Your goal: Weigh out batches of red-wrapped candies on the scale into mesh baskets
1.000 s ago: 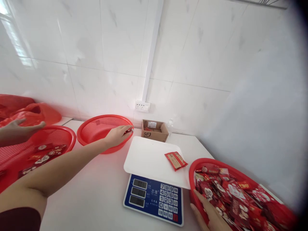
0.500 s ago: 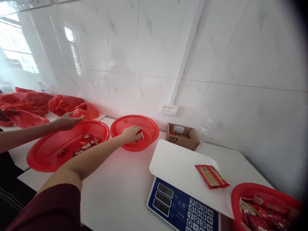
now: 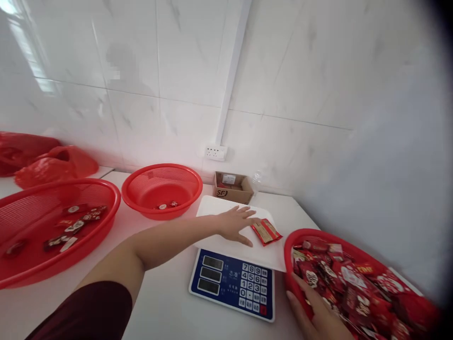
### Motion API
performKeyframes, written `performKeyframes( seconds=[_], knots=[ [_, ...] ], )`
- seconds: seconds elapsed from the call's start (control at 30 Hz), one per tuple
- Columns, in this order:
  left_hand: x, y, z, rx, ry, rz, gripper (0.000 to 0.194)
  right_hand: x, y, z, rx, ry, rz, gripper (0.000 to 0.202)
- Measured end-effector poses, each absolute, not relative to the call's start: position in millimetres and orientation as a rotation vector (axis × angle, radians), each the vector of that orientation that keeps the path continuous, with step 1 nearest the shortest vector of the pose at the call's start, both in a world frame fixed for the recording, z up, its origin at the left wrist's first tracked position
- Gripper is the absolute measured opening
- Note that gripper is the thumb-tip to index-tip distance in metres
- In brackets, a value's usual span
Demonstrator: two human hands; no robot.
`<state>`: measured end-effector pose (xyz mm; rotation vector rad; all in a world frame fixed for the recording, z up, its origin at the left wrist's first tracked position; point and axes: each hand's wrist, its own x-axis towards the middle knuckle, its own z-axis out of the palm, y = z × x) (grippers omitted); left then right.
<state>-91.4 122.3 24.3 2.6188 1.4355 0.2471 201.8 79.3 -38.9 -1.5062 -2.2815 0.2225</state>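
Note:
My left hand (image 3: 236, 225) is stretched over the white pan (image 3: 212, 208) of a digital scale (image 3: 231, 283), fingers spread and holding nothing. Close to its fingertips lies a flat red packet (image 3: 267, 232) with a beige panel. At the lower right, my right hand (image 3: 314, 311) grips the near rim of a red plastic basket (image 3: 293, 245). Many small red wrapped packets (image 3: 350, 283) fill this basket. Part of my right hand is cut off by the frame's bottom edge.
A red mesh basket (image 3: 161, 170) with a few small packets stands against the wall. Further left is a bigger red basket (image 3: 116, 196) with several packets. Behind the scale sits a small cardboard box (image 3: 231, 194). Red plastic bags (image 3: 60, 165) lie at the far left.
My left hand has left the middle basket, where it held a small packet, and moved right over the scale, now spread. The view has turned right; the co-worker's hand has gone from view.

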Motion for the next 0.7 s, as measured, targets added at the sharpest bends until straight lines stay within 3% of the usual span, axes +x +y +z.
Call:
performKeyframes(
  seconds=[0.17,0.37,0.57,0.7],
  knots=[
    [-44,151,3,2.603,1.397,0.199,0.089,199,75,-34,-1.564,-2.313,0.268,0.05],
    [-37,157,4,2.527,1.58,0.198,0.046,201,76,-38,-1.516,-2.304,0.229,0.047],
    [-91,118,34,2.27,1.892,0.497,0.05,201,73,-37,-1.515,-2.345,0.207,0.05],
    [-153,80,52,2.081,2.255,0.518,0.048,204,79,-43,-1.438,-2.367,0.159,0.048]
  ],
)
